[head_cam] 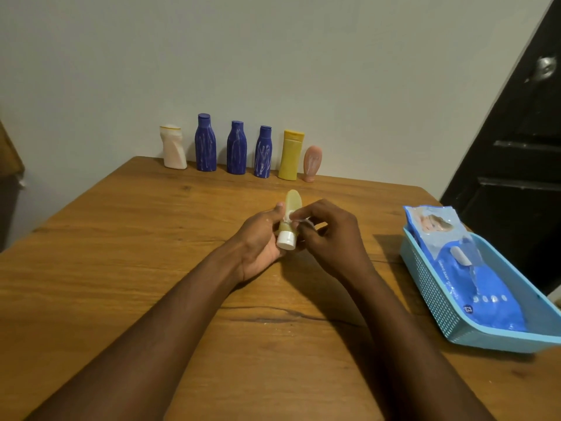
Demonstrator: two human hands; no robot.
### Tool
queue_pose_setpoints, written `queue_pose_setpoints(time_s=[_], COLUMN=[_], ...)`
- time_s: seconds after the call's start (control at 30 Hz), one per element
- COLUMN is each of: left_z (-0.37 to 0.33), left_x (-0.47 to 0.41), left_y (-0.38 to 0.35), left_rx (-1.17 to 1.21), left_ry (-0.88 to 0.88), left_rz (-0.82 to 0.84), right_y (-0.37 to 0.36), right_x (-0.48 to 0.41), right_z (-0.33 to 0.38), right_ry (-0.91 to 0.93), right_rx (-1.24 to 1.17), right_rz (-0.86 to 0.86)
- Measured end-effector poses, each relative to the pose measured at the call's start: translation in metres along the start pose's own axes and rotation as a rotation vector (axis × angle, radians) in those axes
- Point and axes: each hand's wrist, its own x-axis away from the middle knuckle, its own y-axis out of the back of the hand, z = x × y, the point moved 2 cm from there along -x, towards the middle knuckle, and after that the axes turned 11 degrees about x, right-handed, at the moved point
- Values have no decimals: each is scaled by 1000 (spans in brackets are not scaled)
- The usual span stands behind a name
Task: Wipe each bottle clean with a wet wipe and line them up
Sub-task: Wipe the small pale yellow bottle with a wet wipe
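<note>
My left hand (261, 238) grips a small pale yellow-green tube bottle (293, 203) with a white cap (286, 240), cap end toward me, above the middle of the wooden table (121, 268). My right hand (331, 235) pinches a small crumpled wet wipe (290, 218) against the tube's lower body. Along the far edge by the wall stand a white bottle (173, 147), three blue bottles (205, 143) (236, 148) (263, 152) with white smears, a yellow bottle (291, 155) and a small pink tube (312, 164).
A light blue plastic basket (437, 296) at the table's right edge holds a blue pack of wet wipes (467, 268). A dark door (522, 147) stands behind it on the right. A brown object (9, 153) shows at the left edge.
</note>
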Motion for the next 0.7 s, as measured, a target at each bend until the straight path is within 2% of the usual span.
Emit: queue_pose_setpoints(time_s=[0.17,0.4,0.47,0.7], left_z=[-2,3,5,-5], left_x=[2,2,2,1], left_y=[2,-5,-6,1], left_rx=[-87,-75,-76,30], left_ry=[-42,-39,-36,-79], left_rz=[9,55,53,-53], right_y=[-2,7,8,-1], right_x=[1,-5,-5,0], right_z=[3,-8,-11,-2], right_ry=[26,-59,-69,54], right_rx=[2,91,95,52], right_rz=[51,-190,-208,105])
